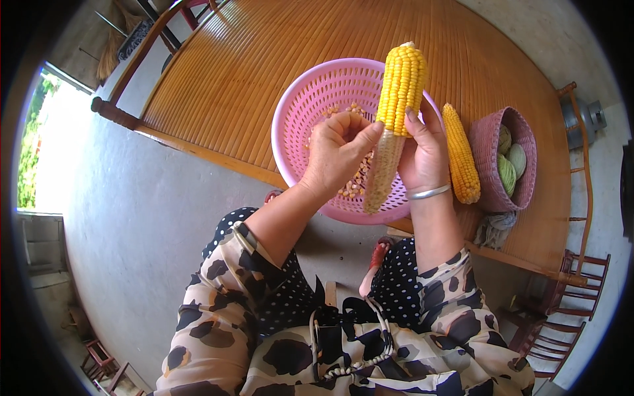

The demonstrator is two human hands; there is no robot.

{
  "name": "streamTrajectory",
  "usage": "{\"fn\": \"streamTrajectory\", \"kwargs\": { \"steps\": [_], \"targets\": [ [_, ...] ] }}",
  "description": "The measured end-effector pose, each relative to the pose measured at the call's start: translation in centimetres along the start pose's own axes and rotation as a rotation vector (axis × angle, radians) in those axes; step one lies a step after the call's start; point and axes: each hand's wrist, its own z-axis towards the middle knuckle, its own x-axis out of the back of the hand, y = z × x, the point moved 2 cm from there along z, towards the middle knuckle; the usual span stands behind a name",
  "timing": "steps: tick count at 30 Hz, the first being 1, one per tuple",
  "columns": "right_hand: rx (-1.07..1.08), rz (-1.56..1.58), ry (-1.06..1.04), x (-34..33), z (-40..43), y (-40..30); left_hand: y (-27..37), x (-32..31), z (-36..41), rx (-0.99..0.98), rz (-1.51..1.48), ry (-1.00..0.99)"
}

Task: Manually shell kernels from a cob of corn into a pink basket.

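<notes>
Over the pink plastic basket (278,126) I hold up an ear of corn (398,89), tilted slightly. Its upper half carries yellow kernels, while the lower half is bare pale cob. My right hand (425,153), with a silver bangle at the wrist, grips the ear from the right, thumb on the lowest kernels. From the left, my left hand (342,148) is curled, its thumb tip touching the lower edge of the kernel rows. Whether its fingers pinch anything is hidden. Loose corn kernels (352,188) lie in the perforated basket, partly behind my left hand.
Right of the basket, a second full ear of corn (461,153) lies on the slatted wooden table (223,84). Beside it a woven basket (483,138) holds balls of yarn (506,173). A grey cloth (495,230) lies at the table's near edge. The pink basket overhangs that edge.
</notes>
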Motion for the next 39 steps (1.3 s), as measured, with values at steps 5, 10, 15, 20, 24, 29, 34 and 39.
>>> {"fn": "streamTrajectory", "kwargs": {
  "steps": [5, 10, 15, 20, 24, 29, 34, 39],
  "targets": [
    [-0.027, 0.033, -0.028, -0.8, -0.3, 0.3, 0.5, -0.3, -0.4, 0.034, 0.034, -0.010],
    [-0.008, 0.014, -0.058, -0.6, -0.1, 0.4, 0.4, -0.3, -0.5, 0.010, -0.026, 0.009],
    [-0.006, 0.012, -0.025, -0.4, -0.2, 0.5, 0.3, -0.3, -0.5, -0.041, 0.061, 0.032],
    [-0.052, 0.075, -0.018, 0.1, 0.1, 0.5, 0.8, 0.1, -0.6, 0.030, -0.066, -0.020],
    [-0.065, 0.119, -0.006, 1.0, 0.4, 0.4, 0.7, 0.4, -0.4, 0.060, -0.061, -0.012],
    [-0.046, 0.071, -0.025, 1.1, 0.4, 0.2, 0.0, 0.5, 0.0, -0.070, -0.064, 0.121],
    [-0.031, 0.056, -0.045, 0.1, -0.1, 0.4, 0.4, 0.0, -0.2, 0.076, -0.064, -0.055],
    [-0.018, 0.033, -0.044, -0.3, -0.3, 0.5, 0.3, -0.3, -0.4, 0.110, -0.100, -0.031]
  ]
}}
